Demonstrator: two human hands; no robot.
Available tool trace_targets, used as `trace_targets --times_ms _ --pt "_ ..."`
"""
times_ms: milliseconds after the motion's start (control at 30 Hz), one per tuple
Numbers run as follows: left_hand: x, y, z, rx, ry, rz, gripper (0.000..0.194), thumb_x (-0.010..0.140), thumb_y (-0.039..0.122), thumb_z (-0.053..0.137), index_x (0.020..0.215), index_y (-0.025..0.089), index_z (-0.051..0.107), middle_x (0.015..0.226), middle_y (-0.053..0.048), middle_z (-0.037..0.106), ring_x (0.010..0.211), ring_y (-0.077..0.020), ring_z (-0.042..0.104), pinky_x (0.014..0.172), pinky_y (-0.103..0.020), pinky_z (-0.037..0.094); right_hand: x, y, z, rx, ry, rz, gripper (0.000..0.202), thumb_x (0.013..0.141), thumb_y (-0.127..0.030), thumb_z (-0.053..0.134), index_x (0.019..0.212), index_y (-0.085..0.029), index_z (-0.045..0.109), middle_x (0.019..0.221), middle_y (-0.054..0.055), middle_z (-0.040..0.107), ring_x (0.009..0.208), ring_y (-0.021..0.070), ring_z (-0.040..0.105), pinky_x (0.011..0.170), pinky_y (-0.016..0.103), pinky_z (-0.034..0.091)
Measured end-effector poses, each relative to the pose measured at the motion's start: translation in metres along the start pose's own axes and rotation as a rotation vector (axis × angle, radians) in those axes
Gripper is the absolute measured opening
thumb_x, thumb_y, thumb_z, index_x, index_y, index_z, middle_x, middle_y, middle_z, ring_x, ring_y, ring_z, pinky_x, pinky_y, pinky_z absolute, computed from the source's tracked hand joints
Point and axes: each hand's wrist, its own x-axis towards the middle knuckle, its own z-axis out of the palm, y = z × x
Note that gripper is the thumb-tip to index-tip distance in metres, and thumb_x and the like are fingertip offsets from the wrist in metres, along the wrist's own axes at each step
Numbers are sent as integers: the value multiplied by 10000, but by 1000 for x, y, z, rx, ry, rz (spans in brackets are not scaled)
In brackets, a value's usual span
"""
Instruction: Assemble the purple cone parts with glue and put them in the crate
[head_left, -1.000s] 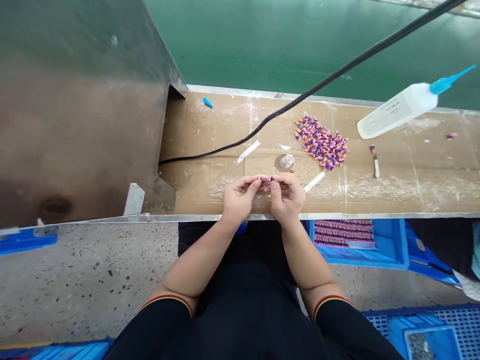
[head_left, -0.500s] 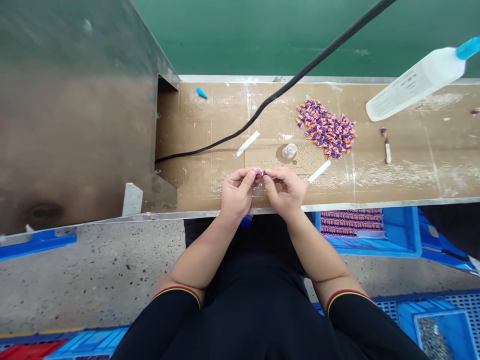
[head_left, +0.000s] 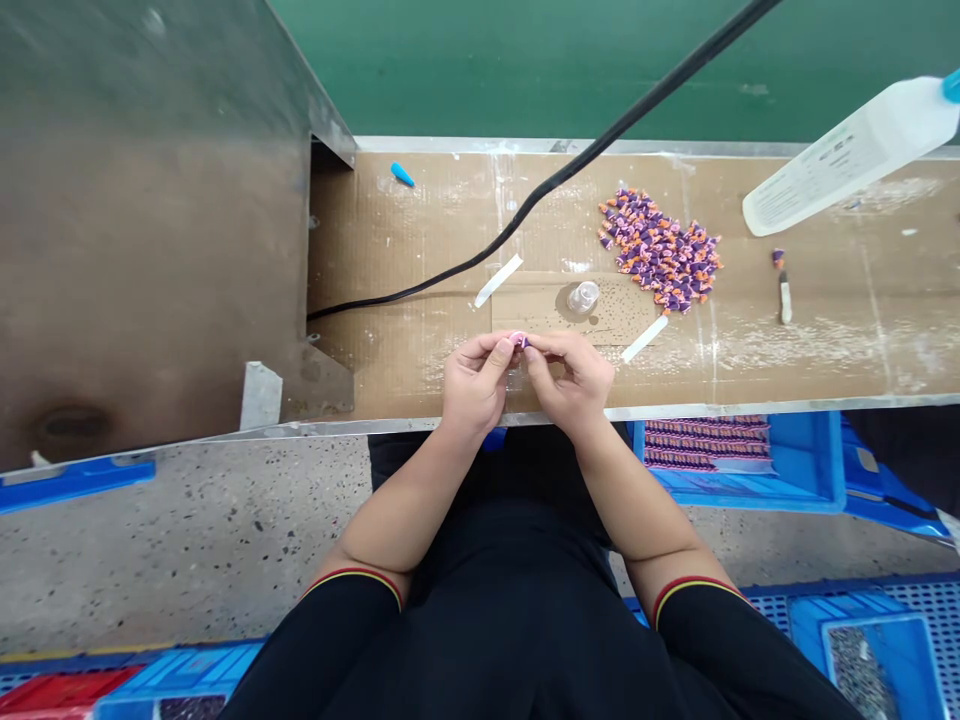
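Between my fingertips, just above the front of the cardboard-covered bench, is a small purple and pink piece (head_left: 523, 342). My left hand (head_left: 477, 382) pinches it from the left side. From the other side my right hand (head_left: 571, 382) grips it between thumb and forefinger. Fingers hide most of the piece, so its exact kind is unclear. Beyond my hands, a small clear cup (head_left: 583, 297) sits on a flat cardboard sheet (head_left: 525, 300) spotted with wet drops. A pile of small purple, pink and orange pieces (head_left: 664, 250) lies behind it to the right.
A black cable (head_left: 517, 215) crosses over the bench. White strips (head_left: 498, 280) flank the cardboard sheet. At right are a large white bottle (head_left: 840, 160) and a small knife (head_left: 784, 298). A blue cap (head_left: 402, 174) lies at the back left; a blue crate (head_left: 806, 460) stands below the bench.
The view has shifted slightly. Both hands stay together at the same spot, and a little more of the pink part shows between the fingertips.
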Motion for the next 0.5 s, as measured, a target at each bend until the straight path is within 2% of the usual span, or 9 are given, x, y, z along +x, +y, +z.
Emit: trace_targets --times_ms 100,267,500 --pt "-1 -2 0 45 4 41 429 719 582 982 887 210 851 938 -78 801 860 -167 742 842 -314 632 -1 2 1 -6 -20 25 171 1050 -336 640 1053 -258 792 960 73 802 841 205 759 809 389 673" --pt "-5 -4 0 167 23 180 355 788 579 935 892 247 861 990 -72 806 977 -199 769 934 -354 653 -3 4 4 -60 27 -17 138 1039 -344 669 994 -272 779 948 62 813 858 212 786 820 398 692" --pt "-9 -4 2 237 7 302 230 882 489 884 939 267 870 1016 -76 810 995 -192 778 947 -350 658 -4 5 5 -32 100 -113 88 1023 -268 691 1001 -273 776 949 49 820 846 198 796 797 366 699"
